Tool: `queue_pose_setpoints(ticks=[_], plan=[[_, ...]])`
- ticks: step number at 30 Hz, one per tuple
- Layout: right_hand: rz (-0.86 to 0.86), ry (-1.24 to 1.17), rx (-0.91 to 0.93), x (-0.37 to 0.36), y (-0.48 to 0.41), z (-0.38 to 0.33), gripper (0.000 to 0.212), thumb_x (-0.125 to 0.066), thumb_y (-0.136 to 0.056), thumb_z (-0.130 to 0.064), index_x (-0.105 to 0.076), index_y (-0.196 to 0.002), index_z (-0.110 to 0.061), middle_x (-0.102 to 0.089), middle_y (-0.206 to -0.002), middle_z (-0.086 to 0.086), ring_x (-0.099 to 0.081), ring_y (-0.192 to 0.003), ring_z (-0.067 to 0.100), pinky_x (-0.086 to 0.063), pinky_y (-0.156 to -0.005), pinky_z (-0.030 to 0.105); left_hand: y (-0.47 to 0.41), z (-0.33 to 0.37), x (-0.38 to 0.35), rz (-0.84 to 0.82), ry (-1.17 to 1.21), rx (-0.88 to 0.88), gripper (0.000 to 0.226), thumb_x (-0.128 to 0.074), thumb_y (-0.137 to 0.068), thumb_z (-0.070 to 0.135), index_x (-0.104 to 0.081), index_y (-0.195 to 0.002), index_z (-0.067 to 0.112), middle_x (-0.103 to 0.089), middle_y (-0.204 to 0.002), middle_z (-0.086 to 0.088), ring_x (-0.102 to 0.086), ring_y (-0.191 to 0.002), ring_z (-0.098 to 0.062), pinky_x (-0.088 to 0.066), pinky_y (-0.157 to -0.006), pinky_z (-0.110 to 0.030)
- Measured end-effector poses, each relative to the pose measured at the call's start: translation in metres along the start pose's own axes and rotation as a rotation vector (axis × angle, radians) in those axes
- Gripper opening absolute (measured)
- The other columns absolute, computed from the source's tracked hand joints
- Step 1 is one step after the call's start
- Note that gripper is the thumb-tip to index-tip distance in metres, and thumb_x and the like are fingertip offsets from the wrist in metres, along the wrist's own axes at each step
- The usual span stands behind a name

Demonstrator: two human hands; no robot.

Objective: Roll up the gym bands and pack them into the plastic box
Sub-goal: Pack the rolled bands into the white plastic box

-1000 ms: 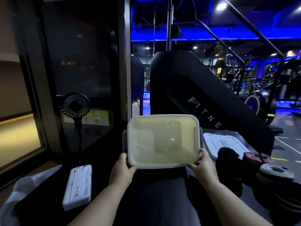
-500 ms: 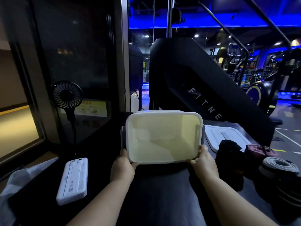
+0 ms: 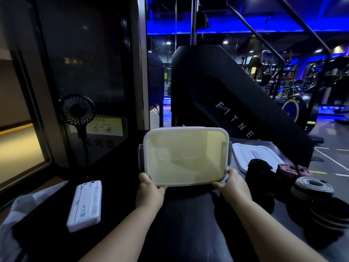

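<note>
Dim gym lit blue in the far background, with a big black stair machine [image 3: 226, 87] lettered "FITNE" right behind a dark tabletop [image 3: 120, 186]; everything for the job sits on that surface.

Dead centre is the translucent yellowish plastic box with a white rim [image 3: 186, 159], open top tipped toward the viewer so you see straight through to its bottom; both hands have it by the near edge. The left hand [image 3: 150, 190] grips the near-left corner, thumb curled up over the rim, other fingers tucked underneath out of view; the right hand [image 3: 233, 186] does the same at the near-right corner, thumb against the rim, fingers curled below.

Just right of the box lies its flat white lid [image 3: 255, 156]; nearer than that are the rolled bands, all outside the box: a black roll [image 3: 259, 173], a dusty pink roll [image 3: 291, 170], a grey coil [image 3: 311, 186], and a dark stack [image 3: 328, 214] too murky to make out.

Over on the left: a white rectangular power bank [image 3: 85, 205] lying flat; a small black fan on a stand [image 3: 77, 109] farther back; a crumpled white plastic bag [image 3: 20, 208] at the near-left edge.
</note>
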State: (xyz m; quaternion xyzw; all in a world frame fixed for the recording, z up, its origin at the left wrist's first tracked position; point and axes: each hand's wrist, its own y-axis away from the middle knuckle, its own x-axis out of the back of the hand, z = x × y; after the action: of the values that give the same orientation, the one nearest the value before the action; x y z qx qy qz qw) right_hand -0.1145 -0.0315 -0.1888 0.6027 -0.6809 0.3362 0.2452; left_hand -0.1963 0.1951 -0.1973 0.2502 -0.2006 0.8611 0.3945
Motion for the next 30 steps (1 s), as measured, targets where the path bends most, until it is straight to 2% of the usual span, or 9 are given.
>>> queue_pose_setpoints(ticks=[5,9,11,14,17,20,24,28,30], plan=[[0.035,0.011,0.025,0.018,0.021,0.009,0.053,-0.069,-0.087,-0.037,-0.047,-0.129,-0.014,-0.062,-0.116,0.007,-0.057,-0.111,0.026,-0.041,-0.081,0.030,0.018,0.026,-0.031,-0.129,0.040,-0.109,0.047,-0.070,-0.088,0.030,-0.028,-0.098,0.012,-0.047,-0.081,0.001,-0.054,-0.077,-0.025,-0.039,-0.066,-0.028],[0.181,0.029,0.082,0.041,0.036,0.028,0.025,-0.068,-0.086,-0.029,-0.063,-0.107,-0.016,-0.065,-0.089,-0.002,-0.062,-0.095,0.022,-0.039,-0.075,0.027,0.036,0.053,-0.068,-0.250,0.054,-0.242,0.040,-0.067,-0.090,0.030,-0.031,-0.100,0.015,-0.044,-0.074,0.008,-0.051,-0.075,-0.019,-0.035,-0.066,-0.025],[0.298,0.006,0.100,0.052,0.039,0.042,0.014,-0.069,-0.085,-0.023,-0.066,-0.096,-0.015,-0.066,-0.084,-0.001,-0.062,-0.087,0.023,-0.036,-0.069,0.026,0.045,0.068,-0.085,-0.304,0.066,-0.272,0.036,-0.064,-0.091,0.031,-0.033,-0.100,0.016,-0.047,-0.075,0.009,-0.053,-0.078,-0.022,-0.037,-0.067,-0.027],[0.438,-0.080,0.074,0.058,0.040,0.062,0.010,-0.070,-0.083,-0.020,-0.063,-0.090,-0.016,-0.066,-0.083,0.001,-0.062,-0.082,0.025,-0.040,-0.070,0.029,0.055,0.090,-0.108,-0.385,0.107,-0.298,0.028,-0.061,-0.093,0.032,-0.040,-0.102,0.017,-0.051,-0.082,0.007,-0.059,-0.093,-0.026,-0.041,-0.074,-0.029],[0.541,-0.176,0.035,0.055,0.039,0.069,0.019,-0.070,-0.083,-0.017,-0.059,-0.097,-0.013,-0.060,-0.088,0.004,-0.060,-0.084,0.028,-0.048,-0.076,0.038,0.060,0.107,-0.128,-0.474,0.134,-0.318,0.027,-0.056,-0.096,0.033,-0.052,-0.112,0.012,-0.063,-0.104,-0.005,-0.060,-0.102,-0.027,-0.046,-0.085,-0.031],[0.601,-0.240,-0.004,0.050,0.035,0.074,0.028,-0.067,-0.085,-0.016,-0.055,-0.109,-0.007,-0.052,-0.101,0.008,-0.057,-0.090,0.033,-0.049,-0.085,0.046,0.063,0.119,-0.146,-0.524,0.131,-0.351,0.027,-0.050,-0.099,0.031,-0.058,-0.118,0.013,-0.064,-0.118,-0.008,-0.059,-0.108,-0.026,-0.046,-0.091,-0.031],[0.522,-0.259,-0.146,0.052,0.029,0.080,0.039,-0.057,-0.094,-0.023,-0.048,-0.127,-0.006,-0.044,-0.130,0.019,-0.054,-0.109,0.041,-0.043,-0.090,0.044,0.062,0.134,-0.162,-0.554,0.141,-0.373,0.033,-0.046,-0.102,0.030,-0.059,-0.126,0.013,-0.061,-0.129,-0.009,-0.054,-0.119,-0.024,-0.041,-0.098,-0.029],[0.444,-0.328,-0.196,0.055,0.027,0.080,0.050,-0.050,-0.098,-0.028,-0.037,-0.141,-0.007,-0.039,-0.142,0.020,-0.047,-0.123,0.039,-0.038,-0.097,0.041,0.064,0.146,-0.170,-0.593,0.156,-0.352,0.040,-0.038,-0.104,0.034,-0.051,-0.137,0.016,-0.052,-0.141,-0.007,-0.045,-0.132,-0.022,-0.032,-0.102,-0.023],[0.386,-0.337,-0.206,0.056,0.025,0.083,0.055,-0.044,-0.100,-0.034,-0.031,-0.146,-0.009,-0.040,-0.145,0.020,-0.043,-0.130,0.036,-0.035,-0.102,0.040,0.065,0.148,-0.172,-0.606,0.180,-0.327,0.041,-0.036,-0.104,0.037,-0.054,-0.135,0.016,-0.054,-0.140,-0.006,-0.045,-0.132,-0.022,-0.032,-0.101,-0.023]])
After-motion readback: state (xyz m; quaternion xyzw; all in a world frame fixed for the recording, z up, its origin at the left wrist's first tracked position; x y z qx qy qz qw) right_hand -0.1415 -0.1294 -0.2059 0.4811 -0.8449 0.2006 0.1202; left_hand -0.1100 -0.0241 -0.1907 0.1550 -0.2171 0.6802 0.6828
